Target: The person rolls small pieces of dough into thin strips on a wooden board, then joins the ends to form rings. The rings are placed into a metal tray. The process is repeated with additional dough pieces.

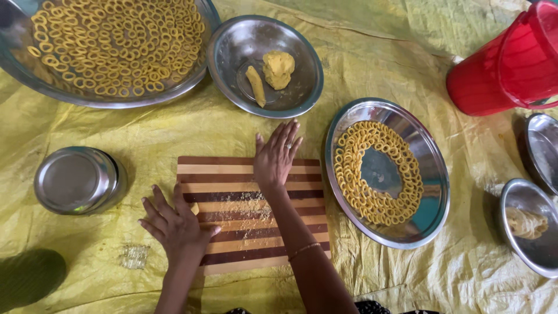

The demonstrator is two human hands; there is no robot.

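Striped wooden board (250, 232) lies flat on the yellow sheet (407, 46) in front of us, dusted with crumbs near its middle. We see the right hand (276, 158) laid palm down across the board's far edge, fingers straight and pressed together, pinching nothing we can make out. The left hand (174, 224) rests flat on the board's left edge, fingers spread, a bit of yellow dough (195, 207) peeking out just beside it. At two o'clock from the board sits a steel plate (433, 174) ringed with dough rings (375, 174). At twelve o'clock a steel bowl (232, 46) holds a dough lump (278, 68) and a dough roll (256, 85). At eleven o'clock a big basin (17, 64) is heaped with rings; at nine o'clock stands a lidded steel tin (75, 179).
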